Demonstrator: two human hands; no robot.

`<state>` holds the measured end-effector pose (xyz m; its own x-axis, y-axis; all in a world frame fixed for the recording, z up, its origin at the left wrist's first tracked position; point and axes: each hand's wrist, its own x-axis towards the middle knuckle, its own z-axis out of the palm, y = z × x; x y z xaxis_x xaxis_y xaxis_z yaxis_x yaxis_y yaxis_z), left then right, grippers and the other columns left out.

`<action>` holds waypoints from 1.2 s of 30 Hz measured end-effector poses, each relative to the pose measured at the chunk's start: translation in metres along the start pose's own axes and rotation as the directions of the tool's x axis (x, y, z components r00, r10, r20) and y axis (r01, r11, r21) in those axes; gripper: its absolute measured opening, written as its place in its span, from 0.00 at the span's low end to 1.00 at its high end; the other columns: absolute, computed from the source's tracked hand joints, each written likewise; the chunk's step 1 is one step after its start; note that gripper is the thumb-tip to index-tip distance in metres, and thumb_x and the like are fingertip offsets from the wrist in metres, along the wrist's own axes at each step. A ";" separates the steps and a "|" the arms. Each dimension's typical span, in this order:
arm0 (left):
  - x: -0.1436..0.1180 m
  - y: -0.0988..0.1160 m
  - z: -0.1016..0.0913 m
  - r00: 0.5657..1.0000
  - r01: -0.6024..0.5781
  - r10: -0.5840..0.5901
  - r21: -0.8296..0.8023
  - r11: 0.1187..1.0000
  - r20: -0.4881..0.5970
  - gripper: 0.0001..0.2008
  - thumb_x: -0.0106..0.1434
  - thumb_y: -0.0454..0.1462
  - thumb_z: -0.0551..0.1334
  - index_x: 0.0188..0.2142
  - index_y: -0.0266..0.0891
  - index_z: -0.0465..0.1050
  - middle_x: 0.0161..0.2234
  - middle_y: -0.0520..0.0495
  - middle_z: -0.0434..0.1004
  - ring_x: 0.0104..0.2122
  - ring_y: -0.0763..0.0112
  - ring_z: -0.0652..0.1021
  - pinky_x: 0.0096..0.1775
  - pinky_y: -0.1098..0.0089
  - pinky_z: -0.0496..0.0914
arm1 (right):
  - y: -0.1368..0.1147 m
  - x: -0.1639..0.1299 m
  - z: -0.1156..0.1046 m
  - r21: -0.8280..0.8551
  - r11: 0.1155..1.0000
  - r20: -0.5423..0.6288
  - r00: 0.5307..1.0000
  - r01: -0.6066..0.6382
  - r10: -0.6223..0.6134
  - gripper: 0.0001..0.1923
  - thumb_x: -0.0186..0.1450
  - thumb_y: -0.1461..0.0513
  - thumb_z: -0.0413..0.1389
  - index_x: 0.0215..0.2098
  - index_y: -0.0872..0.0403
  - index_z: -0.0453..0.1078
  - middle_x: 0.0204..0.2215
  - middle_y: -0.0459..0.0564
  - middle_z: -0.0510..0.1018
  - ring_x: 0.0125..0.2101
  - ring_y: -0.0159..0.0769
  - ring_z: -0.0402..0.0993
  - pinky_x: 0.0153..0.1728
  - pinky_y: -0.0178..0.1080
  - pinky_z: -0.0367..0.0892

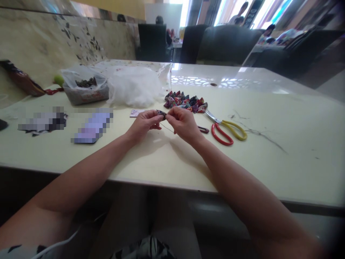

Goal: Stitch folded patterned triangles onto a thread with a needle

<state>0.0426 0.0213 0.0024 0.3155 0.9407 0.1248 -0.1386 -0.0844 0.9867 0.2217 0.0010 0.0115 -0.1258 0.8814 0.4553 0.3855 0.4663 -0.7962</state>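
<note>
My left hand (147, 122) pinches a small dark patterned fabric piece (161, 113) between thumb and fingers, just above the table. The fingertips of my right hand (182, 120) are closed at the right end of that piece; whether a needle is between them cannot be seen. A thin thread (167, 127) runs slantwise below, between the two hands. Behind the hands lies a pile of small pointed stuffed fabric pieces (185, 100) in red, blue and floral prints. Scissors (223, 127) with one red and one yellow handle lie to the right of my right hand.
White fluffy stuffing (137, 86) in clear plastic and a bag-lined container (86, 88) stand at the back left. A blurred phone-shaped object (93, 126) and dark-and-light scraps (44, 120) lie left. Loose threads (258, 133) lie right. Dark chairs (226, 45) and people are beyond the table.
</note>
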 end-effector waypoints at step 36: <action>-0.001 -0.002 -0.003 0.997 0.071 -0.066 -0.099 0.993 0.045 0.18 0.53 0.49 0.78 0.33 0.38 0.81 0.34 0.50 0.75 0.32 0.75 0.72 0.39 0.70 0.75 | 0.007 0.001 0.006 0.370 0.910 0.090 0.982 -0.189 0.167 0.08 0.65 0.62 0.61 0.29 0.54 0.70 0.22 0.41 0.68 0.20 0.25 0.63 0.17 0.31 0.71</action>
<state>0.0400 0.0212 0.0003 0.3664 0.9283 0.0636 -0.2083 0.0152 0.9779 0.2187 0.0057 0.0045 -0.1414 0.9501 0.2780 0.0365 0.2856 -0.9576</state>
